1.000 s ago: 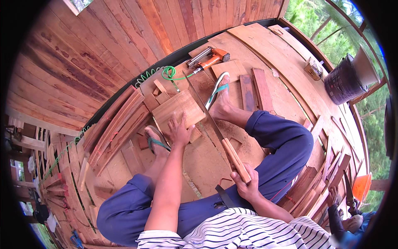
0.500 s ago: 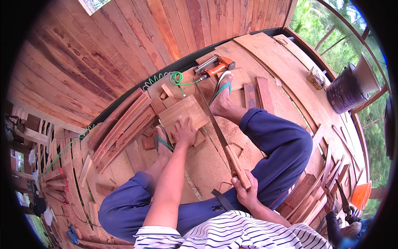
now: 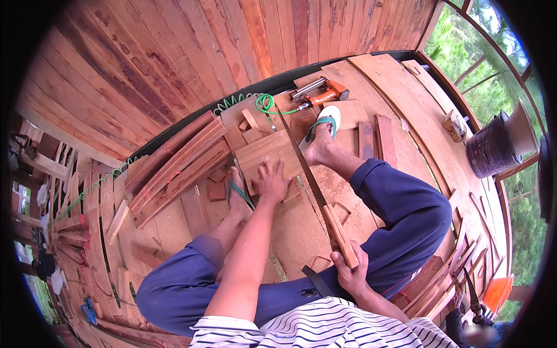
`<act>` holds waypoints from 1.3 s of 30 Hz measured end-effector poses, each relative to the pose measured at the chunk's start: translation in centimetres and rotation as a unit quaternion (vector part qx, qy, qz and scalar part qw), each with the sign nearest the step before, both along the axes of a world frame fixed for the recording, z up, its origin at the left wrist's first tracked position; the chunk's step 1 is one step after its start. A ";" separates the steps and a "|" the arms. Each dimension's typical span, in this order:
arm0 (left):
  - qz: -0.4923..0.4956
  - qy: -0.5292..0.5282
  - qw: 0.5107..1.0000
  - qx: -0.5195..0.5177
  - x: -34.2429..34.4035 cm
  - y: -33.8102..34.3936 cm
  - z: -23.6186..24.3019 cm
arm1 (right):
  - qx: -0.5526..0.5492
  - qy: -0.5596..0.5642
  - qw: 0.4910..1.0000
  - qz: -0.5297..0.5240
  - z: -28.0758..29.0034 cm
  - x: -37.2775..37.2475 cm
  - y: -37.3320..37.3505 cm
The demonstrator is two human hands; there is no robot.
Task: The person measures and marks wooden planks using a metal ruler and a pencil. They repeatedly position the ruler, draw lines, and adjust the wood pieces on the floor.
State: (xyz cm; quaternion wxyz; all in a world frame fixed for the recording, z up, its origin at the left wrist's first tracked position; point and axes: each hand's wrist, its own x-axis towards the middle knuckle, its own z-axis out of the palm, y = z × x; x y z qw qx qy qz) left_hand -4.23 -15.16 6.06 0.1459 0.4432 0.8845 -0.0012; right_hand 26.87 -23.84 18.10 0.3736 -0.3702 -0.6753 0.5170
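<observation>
My left hand (image 3: 271,181) lies with spread fingers on a square light-brown board (image 3: 266,153), pressing its near right part. A ribbed block (image 3: 291,190) shows partly under the board, beside that hand. In my right hand (image 3: 352,268), the fingers are wrapped round the wooden handle of a handsaw (image 3: 339,235). The long dark blade points away from me and runs along the board's right edge. Whether its teeth are in the wood I cannot tell. My sandalled feet rest either side, the left one by the board's near left corner.
An orange nail gun (image 3: 329,94) with a coiled green hose (image 3: 265,103) lies beyond the board. Long planks (image 3: 180,159) are stacked at left. Offcuts (image 3: 385,139) lie right of my right foot. A dark bucket (image 3: 493,145) stands far right; another person (image 3: 478,327) is at lower right.
The view has shifted, so most things sit farther right in the picture. My left hand stays on the board, and my right hand keeps its hold on the handsaw.
</observation>
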 end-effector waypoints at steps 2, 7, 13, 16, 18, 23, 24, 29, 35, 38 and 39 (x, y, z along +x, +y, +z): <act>0.005 0.003 1.000 -0.004 0.1 0.0 0.1 | 0.003 0.010 1.000 -0.002 -0.3 -0.1 0.0; 0.028 0.000 1.000 0.012 0.0 -0.4 0.0 | 0.022 0.008 1.000 0.017 0.4 -0.8 0.4; 0.014 -0.006 1.000 -0.014 0.3 -0.8 0.8 | 0.025 0.007 0.999 0.022 -0.1 -0.8 1.1; 0.000 0.004 1.000 -0.026 0.3 -0.4 0.8 | 0.012 0.005 1.000 0.017 -0.3 -0.6 1.6; -0.013 0.007 0.999 -0.028 0.2 0.1 1.0 | 0.007 0.004 1.000 0.005 -0.7 -0.2 1.8; -0.059 -0.039 0.997 0.022 -5.0 1.4 -0.2 | -0.017 0.005 1.000 0.019 0.7 -0.4 2.9; -0.045 -0.080 0.996 0.022 -7.2 2.0 -0.2 | -0.042 0.019 0.999 0.025 1.1 -0.7 3.1; 0.007 -0.183 0.981 0.059 -12.2 6.4 -0.3 | -0.030 -0.043 0.997 0.050 1.3 -0.7 4.6; 0.022 -0.017 0.947 0.320 -17.5 5.6 -7.8 | -0.042 -0.081 0.992 0.088 1.4 -2.5 6.1; 0.049 0.023 0.948 0.313 -12.3 7.6 -8.0 | -0.102 -0.117 0.985 0.074 0.8 -2.3 6.4; 0.073 0.039 0.951 0.296 -11.7 7.7 -7.0 | -0.111 -0.116 0.984 0.074 0.9 -2.7 6.4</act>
